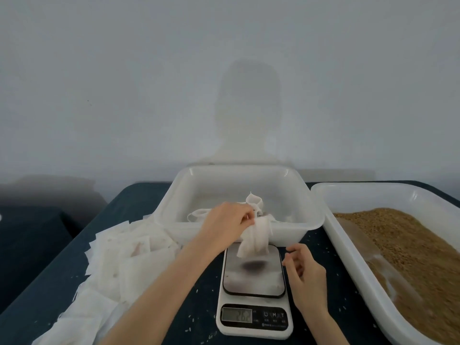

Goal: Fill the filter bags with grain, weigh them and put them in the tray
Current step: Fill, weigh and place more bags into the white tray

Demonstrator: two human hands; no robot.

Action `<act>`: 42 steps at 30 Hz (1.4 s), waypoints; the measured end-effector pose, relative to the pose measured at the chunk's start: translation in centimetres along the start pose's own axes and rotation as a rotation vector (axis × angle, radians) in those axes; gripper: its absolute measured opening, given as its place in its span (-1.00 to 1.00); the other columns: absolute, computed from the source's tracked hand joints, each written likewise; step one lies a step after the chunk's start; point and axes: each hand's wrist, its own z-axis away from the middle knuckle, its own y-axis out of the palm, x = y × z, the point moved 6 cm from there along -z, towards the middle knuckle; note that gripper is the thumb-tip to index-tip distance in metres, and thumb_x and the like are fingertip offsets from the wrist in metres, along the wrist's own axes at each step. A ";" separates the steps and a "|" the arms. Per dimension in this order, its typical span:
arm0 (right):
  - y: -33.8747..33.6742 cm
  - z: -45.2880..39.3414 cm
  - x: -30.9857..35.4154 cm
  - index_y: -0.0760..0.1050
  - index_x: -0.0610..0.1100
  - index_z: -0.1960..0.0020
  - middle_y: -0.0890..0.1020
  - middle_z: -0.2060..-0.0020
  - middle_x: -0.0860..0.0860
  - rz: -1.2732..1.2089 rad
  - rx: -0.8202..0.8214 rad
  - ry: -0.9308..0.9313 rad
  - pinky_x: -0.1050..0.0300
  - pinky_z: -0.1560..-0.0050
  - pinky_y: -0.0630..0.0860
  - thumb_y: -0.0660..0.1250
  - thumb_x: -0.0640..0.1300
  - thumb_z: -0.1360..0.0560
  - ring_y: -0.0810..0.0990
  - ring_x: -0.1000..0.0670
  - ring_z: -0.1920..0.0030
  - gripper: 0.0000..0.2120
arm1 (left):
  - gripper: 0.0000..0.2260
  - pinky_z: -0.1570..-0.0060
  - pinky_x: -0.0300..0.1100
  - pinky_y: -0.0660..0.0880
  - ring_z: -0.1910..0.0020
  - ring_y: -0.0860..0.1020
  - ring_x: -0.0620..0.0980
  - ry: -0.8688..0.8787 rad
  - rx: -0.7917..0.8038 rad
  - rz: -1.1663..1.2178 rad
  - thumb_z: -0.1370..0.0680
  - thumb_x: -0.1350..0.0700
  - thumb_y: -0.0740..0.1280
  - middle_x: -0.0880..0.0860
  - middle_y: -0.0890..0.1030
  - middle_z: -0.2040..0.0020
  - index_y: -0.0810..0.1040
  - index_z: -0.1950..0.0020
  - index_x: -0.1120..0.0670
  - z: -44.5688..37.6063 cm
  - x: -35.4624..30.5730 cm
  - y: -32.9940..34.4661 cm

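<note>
My left hand (227, 224) grips a filled white filter bag (256, 239) by its gathered top and holds it in the air above the far end of the scale's steel plate (254, 272). The bag casts a dark shadow on the plate. My right hand (305, 272) hovers beside the scale's right edge, fingers loosely curled and holding nothing. Behind the scale stands the white plastic tray (171, 207), with a few white bags (254, 201) lying inside. A second white tray (358, 265) at the right holds brown grain (408, 245).
A heap of flat empty filter bags (119, 257) lies on the dark table left of the scale. The scale's display (236, 315) at the front is lit but blurred. Loose grains are scattered on the dark tabletop (196, 302). A pale wall rises behind.
</note>
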 end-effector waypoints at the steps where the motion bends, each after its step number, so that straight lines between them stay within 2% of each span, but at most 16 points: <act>1: 0.0 0.1 0.1 0.41 0.26 0.10 0.57 0.30 0.16 -0.010 -0.001 -0.004 0.26 0.36 0.46 0.33 -0.22 -0.51 0.52 0.08 0.36 -0.66 | -0.91 0.10 -0.16 0.48 0.14 0.54 -0.07 -0.026 -0.011 0.072 -0.55 0.02 0.33 -0.11 0.60 0.16 0.61 0.07 -0.02 -0.6 0.2 -0.6; 5: 0.0 0.4 0.3 0.41 0.29 0.08 0.56 0.33 0.14 0.001 0.028 -0.021 0.25 0.37 0.44 0.33 -0.23 -0.50 0.50 0.05 0.38 -0.62 | -0.97 0.14 -0.17 0.49 0.24 0.50 -0.10 -0.121 -0.136 0.238 -0.51 0.09 0.37 -0.08 0.60 0.19 0.61 0.12 -0.01 -3.3 2.2 -3.4; 8: 0.3 0.5 0.5 0.42 0.25 0.10 0.54 0.33 0.08 0.025 0.059 -0.047 0.22 0.40 0.43 0.33 -0.22 -0.50 0.48 0.00 0.40 -0.67 | -0.96 0.14 -0.15 0.48 0.28 0.55 -0.04 -0.188 -0.290 0.250 -0.51 0.14 0.36 0.00 0.64 0.19 0.60 0.10 0.07 -5.2 4.1 -5.2; 11: 0.4 0.5 0.5 0.41 0.24 0.13 0.55 0.32 0.06 0.047 0.065 -0.046 0.21 0.39 0.44 0.35 -0.23 -0.51 0.48 0.00 0.39 -0.66 | -0.91 0.16 -0.05 0.50 0.29 0.62 0.07 -0.261 -0.364 0.211 -0.55 0.22 0.26 0.10 0.64 0.22 0.56 0.09 0.16 -6.7 6.4 -5.3; 13: 0.4 0.4 0.6 0.41 0.23 0.14 0.55 0.32 0.07 0.042 0.051 -0.058 0.25 0.41 0.41 0.35 -0.24 -0.50 0.47 0.01 0.42 -0.65 | -0.88 0.20 -0.06 0.44 0.28 0.57 0.11 -0.282 -0.314 0.119 -0.55 0.28 0.20 0.15 0.62 0.22 0.53 0.11 0.19 -7.5 7.8 -4.0; 16: 0.0 0.1 0.7 0.41 0.21 0.14 0.54 0.37 0.08 0.055 0.015 -0.084 0.26 0.44 0.38 0.35 -0.26 -0.48 0.44 0.03 0.47 -0.65 | -0.82 0.26 -0.21 0.35 0.25 0.44 0.03 -0.303 -0.098 -0.013 -0.53 0.31 0.19 0.12 0.55 0.21 0.47 0.18 0.08 -7.8 10.3 -0.5; 19: 0.0 -0.1 0.4 0.41 0.20 0.12 0.56 0.35 0.09 0.062 0.000 -0.053 0.19 0.43 0.43 0.36 -0.29 -0.48 0.46 0.03 0.47 -0.64 | -0.85 0.23 -0.30 0.38 0.19 0.48 -0.01 -0.364 0.104 -0.104 -0.55 0.27 0.23 0.08 0.57 0.12 0.59 0.08 0.12 -7.0 13.1 2.2; 21: -0.1 -0.2 0.3 0.41 0.19 0.11 0.57 0.35 0.08 0.060 -0.002 -0.050 0.16 0.42 0.44 0.36 -0.30 -0.48 0.47 0.02 0.46 -0.63 | -0.82 0.08 -0.23 0.45 0.06 0.57 0.05 -0.363 0.228 -0.169 -0.55 0.27 0.26 0.11 0.63 0.01 0.63 -0.04 0.17 -6.7 13.9 3.2; 23: -0.2 -0.2 0.3 0.40 0.21 0.11 0.56 0.38 0.05 0.071 0.001 -0.061 0.19 0.42 0.44 0.37 -0.30 -0.48 0.47 0.03 0.46 -0.61 | -0.78 -0.09 -0.16 0.45 -0.09 0.56 0.08 -0.355 0.262 -0.178 -0.57 0.24 0.26 0.11 0.62 -0.13 0.62 -0.14 0.13 -6.6 13.9 3.1; 27: -0.2 -0.3 0.3 0.38 0.24 0.13 0.55 0.41 0.05 0.091 0.010 -0.053 0.21 0.39 0.45 0.38 -0.27 -0.47 0.49 0.03 0.44 -0.60 | -0.66 -0.18 -0.14 0.40 -0.24 0.48 0.04 -0.310 0.251 -0.223 -0.60 0.19 0.20 0.04 0.55 -0.27 0.47 -0.36 0.03 -6.2 13.5 1.3; 29: -0.3 -0.3 0.3 0.38 0.25 0.13 0.57 0.37 0.08 0.087 0.002 -0.041 0.19 0.38 0.46 0.36 -0.25 -0.49 0.51 0.04 0.42 -0.62 | -0.64 -0.08 -0.17 0.41 -0.18 0.50 0.00 -0.317 0.209 -0.197 -0.59 0.16 0.19 -0.01 0.56 -0.22 0.44 -0.38 -0.02 -5.0 13.1 -0.3; 33: -0.7 -0.3 0.4 0.37 0.36 0.08 0.58 0.28 0.17 0.082 -0.007 -0.028 0.19 0.40 0.44 0.32 -0.20 -0.50 0.52 0.04 0.40 -0.59 | -0.73 0.17 -0.20 0.44 0.17 0.53 -0.05 -0.360 -0.066 -0.068 -0.56 0.13 0.19 -0.13 0.58 0.14 0.56 -0.17 -0.11 -0.1 12.3 -4.6; 36: -0.7 -0.1 0.8 0.36 0.41 0.07 0.58 0.29 0.19 0.096 0.003 -0.011 0.13 0.39 0.49 0.30 -0.17 -0.50 0.54 0.07 0.37 -0.58 | -0.85 0.24 -0.23 0.44 0.22 0.53 -0.19 -0.347 -0.240 0.003 -0.56 0.08 0.28 -0.21 0.59 0.22 0.60 0.00 -0.16 4.9 12.1 -6.3; 39: -0.8 0.0 1.4 0.36 0.40 0.08 0.59 0.32 0.16 0.088 0.005 -0.013 0.13 0.33 0.52 0.30 -0.16 -0.50 0.56 0.10 0.33 -0.60 | -0.89 0.19 -0.34 0.41 0.20 0.52 -0.24 -0.304 -0.282 -0.039 -0.56 0.02 0.31 -0.22 0.63 0.14 0.58 0.04 -0.20 9.5 12.5 -5.8; 41: -0.8 0.2 1.9 0.37 0.38 0.08 0.60 0.27 0.20 0.086 0.006 -0.024 0.24 0.31 0.48 0.29 -0.15 -0.50 0.57 0.12 0.31 -0.63 | -0.85 0.03 -0.34 0.39 0.04 0.49 -0.24 -0.237 -0.184 -0.224 -0.58 -0.07 0.27 -0.21 0.61 -0.03 0.56 -0.11 -0.21 11.3 12.8 -3.9; 42: -0.9 0.3 2.0 0.37 0.37 0.08 0.60 0.25 0.22 0.087 0.006 -0.026 0.27 0.28 0.47 0.29 -0.16 -0.50 0.57 0.12 0.30 -0.62 | -0.77 -0.10 -0.28 0.37 -0.09 0.47 -0.19 -0.193 -0.090 -0.318 -0.57 -0.12 0.25 -0.20 0.58 -0.15 0.53 -0.21 -0.18 11.8 13.2 -2.4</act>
